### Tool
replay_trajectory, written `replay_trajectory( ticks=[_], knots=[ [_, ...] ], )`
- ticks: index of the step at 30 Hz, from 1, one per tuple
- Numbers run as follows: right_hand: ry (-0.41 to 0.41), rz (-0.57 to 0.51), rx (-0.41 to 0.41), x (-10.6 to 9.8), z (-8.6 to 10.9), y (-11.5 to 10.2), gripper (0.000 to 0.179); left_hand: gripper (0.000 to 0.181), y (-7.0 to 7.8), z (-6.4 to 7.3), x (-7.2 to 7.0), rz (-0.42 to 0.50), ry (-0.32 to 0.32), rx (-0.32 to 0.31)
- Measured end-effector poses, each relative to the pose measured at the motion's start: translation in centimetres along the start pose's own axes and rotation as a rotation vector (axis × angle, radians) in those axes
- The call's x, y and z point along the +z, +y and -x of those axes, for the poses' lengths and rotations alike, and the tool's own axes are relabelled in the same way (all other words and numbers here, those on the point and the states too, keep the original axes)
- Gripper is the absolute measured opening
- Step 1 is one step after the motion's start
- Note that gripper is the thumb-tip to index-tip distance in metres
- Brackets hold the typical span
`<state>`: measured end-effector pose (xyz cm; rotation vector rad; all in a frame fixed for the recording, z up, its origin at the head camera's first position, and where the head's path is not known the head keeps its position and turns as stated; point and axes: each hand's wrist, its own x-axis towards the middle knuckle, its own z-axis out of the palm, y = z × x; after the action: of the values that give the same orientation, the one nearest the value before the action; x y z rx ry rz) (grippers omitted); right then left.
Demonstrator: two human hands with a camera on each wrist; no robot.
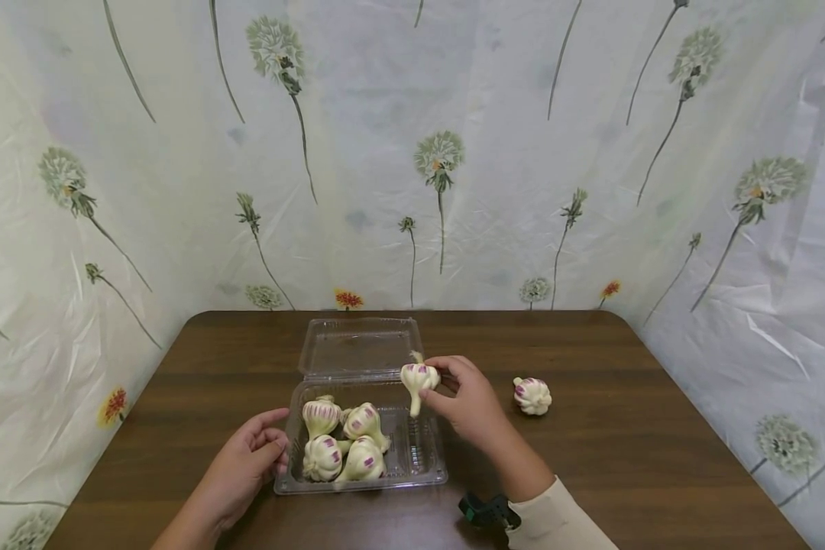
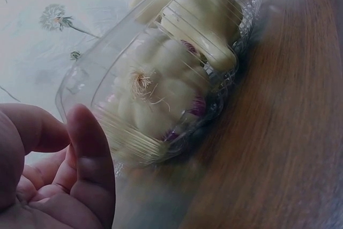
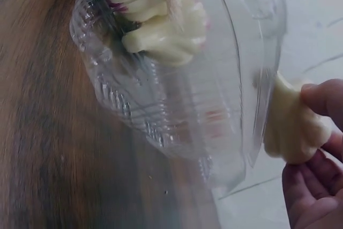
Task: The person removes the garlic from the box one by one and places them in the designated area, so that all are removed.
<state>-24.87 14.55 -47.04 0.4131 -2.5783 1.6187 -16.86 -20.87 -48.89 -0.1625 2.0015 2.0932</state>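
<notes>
My right hand (image 1: 469, 401) pinches a garlic bulb (image 1: 419, 377) between thumb and fingers, above the right part of a clear plastic clamshell container (image 1: 426, 480). Its thick stem points down in the head view, with the roots on top. In the right wrist view, the held bulb (image 3: 295, 124) overlaps the container's rim. At the container's left side, my left hand (image 1: 247, 458) has its thumb and fingers bent at the rim, pinching the edge. Several white garlic bulbs with purple marks (image 1: 363, 458) lie in the container's left part.
Another garlic bulb (image 1: 532, 396) lies on the brown wooden table (image 1: 591, 458), right of my right hand. The container's hinged lid (image 1: 360, 347) is folded back behind it. A dark band (image 1: 488, 510) sits by my right sleeve. Floral sheeting (image 1: 357, 153) surrounds the table's back and sides.
</notes>
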Motion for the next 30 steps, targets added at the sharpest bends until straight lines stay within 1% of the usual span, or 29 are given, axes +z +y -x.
replay_trajectory(
  ticks=[6, 10, 19, 30],
  knots=[
    [0.041, 0.011, -0.008, -0.5, 0.2, 0.5, 0.044, 0.049, -0.2, -0.1, 0.0, 0.003, 0.003, 0.002],
    [0.063, 0.016, 0.002, -0.8, 0.3, 0.9, 0.044, 0.05, -0.3, -0.1, 0.0, 0.005, 0.005, 0.003],
    [0.121, 0.011, 0.0, -1.7, 0.8, 1.1, 0.045, 0.05, -0.3, 0.0, 0.0, 0.007, -0.008, 0.011],
    [0.159, 0.044, -0.004, -2.7, 1.4, 1.3, 0.045, 0.051, -0.2, 0.1, 0.0, 0.002, -0.013, 0.014]
  ],
)
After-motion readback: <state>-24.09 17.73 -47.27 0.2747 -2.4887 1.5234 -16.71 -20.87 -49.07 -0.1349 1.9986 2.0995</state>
